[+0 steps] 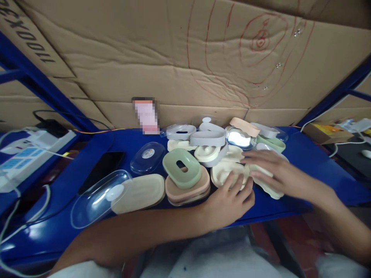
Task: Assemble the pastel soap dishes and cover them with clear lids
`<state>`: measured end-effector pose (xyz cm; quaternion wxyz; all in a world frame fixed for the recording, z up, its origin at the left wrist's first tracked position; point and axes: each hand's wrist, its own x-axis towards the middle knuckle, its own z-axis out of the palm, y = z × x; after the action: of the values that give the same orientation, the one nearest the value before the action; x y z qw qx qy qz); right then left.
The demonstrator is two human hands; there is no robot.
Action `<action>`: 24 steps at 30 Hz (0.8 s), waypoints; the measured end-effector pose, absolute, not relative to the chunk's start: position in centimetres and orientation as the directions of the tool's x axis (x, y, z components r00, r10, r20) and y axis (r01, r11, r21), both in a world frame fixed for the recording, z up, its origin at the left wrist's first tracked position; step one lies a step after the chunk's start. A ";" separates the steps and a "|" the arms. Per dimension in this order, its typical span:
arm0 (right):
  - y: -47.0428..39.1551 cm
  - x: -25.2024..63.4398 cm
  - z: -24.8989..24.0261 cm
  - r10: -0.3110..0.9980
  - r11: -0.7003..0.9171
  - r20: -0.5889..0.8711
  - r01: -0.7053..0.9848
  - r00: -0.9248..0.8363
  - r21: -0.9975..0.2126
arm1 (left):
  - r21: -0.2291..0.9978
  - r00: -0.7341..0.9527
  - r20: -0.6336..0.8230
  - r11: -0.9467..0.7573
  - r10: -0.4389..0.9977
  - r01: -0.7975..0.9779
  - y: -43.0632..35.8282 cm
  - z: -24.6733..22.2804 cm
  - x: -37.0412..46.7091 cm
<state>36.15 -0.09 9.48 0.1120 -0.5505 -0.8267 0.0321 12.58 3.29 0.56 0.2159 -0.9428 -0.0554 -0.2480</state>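
My left hand (231, 200) reaches across from the left, fingers spread and resting on the near edge of a cream oval dish (222, 172). Above the cream wavy-edged piece (271, 188) to the right is my right hand (271, 168), slightly blurred, its fingers stretched out and pointing left. Its thumb and part of the piece are hidden. Just left of my hands, a green oval dish with a slot (193, 166) lies tilted on stacked peach dishes (188, 191). Behind them are grey oval rings (208, 138) and a small cream dish (206, 153).
A clear lid (100, 202) overlaps a cream flat oval piece (142, 189); another clear lid (147, 157) lies behind. A dark phone (102, 170) and a power strip (31, 156) are at left. A second phone (146, 116) leans against the cardboard wall (174, 58).
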 end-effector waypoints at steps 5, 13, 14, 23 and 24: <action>-5.6 38.6 2.7 0.955 0.282 0.142 0.945 -0.260 -0.168 | -0.356 0.880 0.449 -0.872 0.157 0.337 1.8 3.1 10.2; -4.1 39.9 2.1 0.892 0.362 0.319 0.928 -0.319 -0.087 | -0.074 0.505 0.546 -0.562 0.668 0.824 2.4 4.8 -5.6; -3.1 39.2 2.7 0.870 0.397 0.352 0.914 -0.345 -0.085 | -0.032 0.412 0.549 -0.475 0.727 0.879 2.5 4.1 -7.6; 7.7 31.1 5.4 0.705 0.688 0.303 0.722 -0.641 -0.070 | 0.104 0.374 0.544 -0.502 0.751 0.859 4.5 -1.4 -10.9; 8.1 30.5 5.3 0.709 0.684 0.290 0.727 -0.643 -0.058 | 0.101 0.403 0.548 -0.537 0.733 0.838 4.9 -1.3 -10.3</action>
<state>30.52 8.14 5.25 0.1461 -0.3964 -0.9058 -0.0317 -10.31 4.93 -1.30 0.0952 -0.8322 -0.4719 -0.2752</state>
